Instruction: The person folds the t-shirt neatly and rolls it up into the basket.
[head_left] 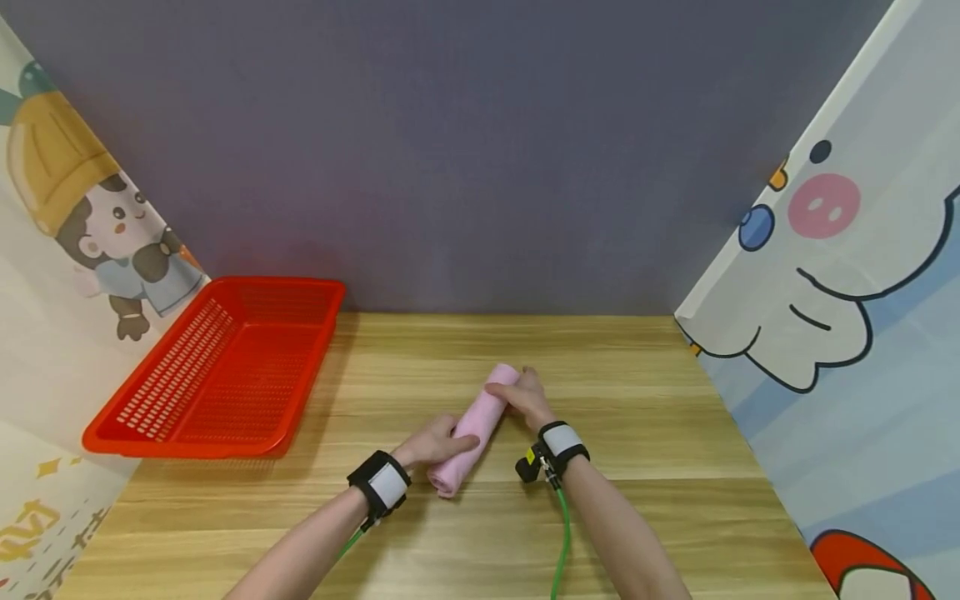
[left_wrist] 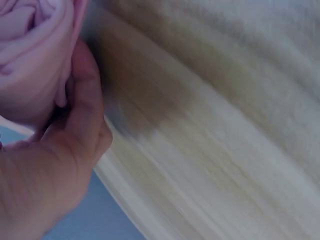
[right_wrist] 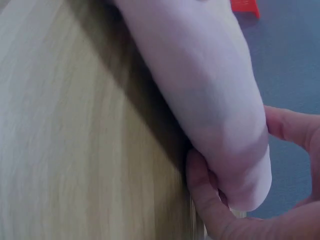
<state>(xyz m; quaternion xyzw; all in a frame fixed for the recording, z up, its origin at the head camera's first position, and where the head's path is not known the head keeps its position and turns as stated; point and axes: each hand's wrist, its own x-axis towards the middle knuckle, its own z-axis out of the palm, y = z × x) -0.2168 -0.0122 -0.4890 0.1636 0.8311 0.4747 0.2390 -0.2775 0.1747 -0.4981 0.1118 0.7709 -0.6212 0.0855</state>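
Note:
A pink towel point(head_left: 477, 425), rolled into a tube, lies slantwise on the wooden table between both hands. Near its closer end, my left hand point(head_left: 438, 442) grips it with the thumb across the top. The left wrist view shows the layered end of the rolled towel point(left_wrist: 35, 55) beside the fingers point(left_wrist: 86, 95). My right hand point(head_left: 527, 398) holds the farther end, thumb over the roll. In the right wrist view the towel point(right_wrist: 205, 95) sits between the thumb and a finger point(right_wrist: 202, 182) tucked at its underside.
A red plastic basket point(head_left: 258, 379) with slotted sides stands at the left of the wooden table point(head_left: 622, 392). A grey panel point(head_left: 480, 158) rises behind the table. Cartoon-printed sheets point(head_left: 885, 250) flank both sides. Green cables point(head_left: 562, 542) trail from the wrist straps.

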